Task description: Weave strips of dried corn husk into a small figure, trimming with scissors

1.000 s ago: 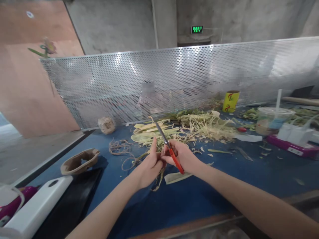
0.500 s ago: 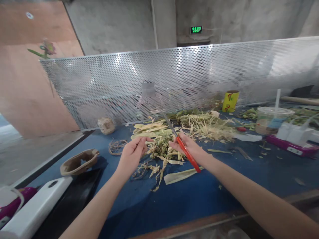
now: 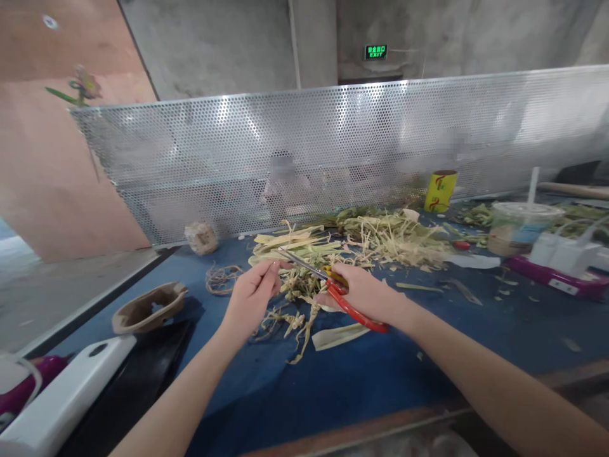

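My right hand is closed around a pair of red-handled scissors, whose blades point left toward my other hand. Thumb and forefinger of my left hand are pinched together near the blade tips; what they hold, if anything, is too small to make out. Below and behind both hands lies a heap of dry, pale green plant strips. A flat pale strip rests on the blue tabletop, just under the scissors.
A ball of twine, a cardboard cup holder and a white case are on the left. To the right stand a yellow roll, a drink cup and a purple power strip. A perforated metal screen borders the back.
The scissors have swung from pointing up and away to pointing left, bringing their tips close to my left fingers. My right hand has shifted its hold; the left stays nearly in place.
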Tool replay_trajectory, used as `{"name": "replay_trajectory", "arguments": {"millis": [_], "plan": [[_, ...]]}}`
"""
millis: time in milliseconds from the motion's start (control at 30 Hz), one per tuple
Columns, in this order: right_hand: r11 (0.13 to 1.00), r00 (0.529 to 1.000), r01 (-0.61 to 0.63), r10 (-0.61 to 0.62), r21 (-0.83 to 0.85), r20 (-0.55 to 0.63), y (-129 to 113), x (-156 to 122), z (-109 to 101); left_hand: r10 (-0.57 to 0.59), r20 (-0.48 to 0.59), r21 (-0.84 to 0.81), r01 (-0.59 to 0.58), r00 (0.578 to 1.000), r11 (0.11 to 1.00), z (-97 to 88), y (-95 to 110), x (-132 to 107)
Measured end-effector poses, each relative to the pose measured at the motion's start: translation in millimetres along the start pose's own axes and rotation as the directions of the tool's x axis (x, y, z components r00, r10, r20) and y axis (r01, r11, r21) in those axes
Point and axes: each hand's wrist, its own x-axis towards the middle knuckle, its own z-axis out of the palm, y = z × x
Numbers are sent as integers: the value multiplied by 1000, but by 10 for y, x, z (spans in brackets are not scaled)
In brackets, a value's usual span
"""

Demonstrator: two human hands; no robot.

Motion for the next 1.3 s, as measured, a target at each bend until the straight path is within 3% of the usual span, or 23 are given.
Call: {"name": "replay_trajectory", "arguments": {"millis": [733,1167,1300], "plan": [[998,997,30,-26,-48,79,25,31,-6,3,69,32,-5,998,999,2,36,-12],[999,996,-10,13,-32,92,13,41,-13,-21,109,-35,25,994,999,-1,-32,13],[985,994,-97,89,146,63,15,55,48,-84,161,-14,87,983,996,4,-8,1]]}}
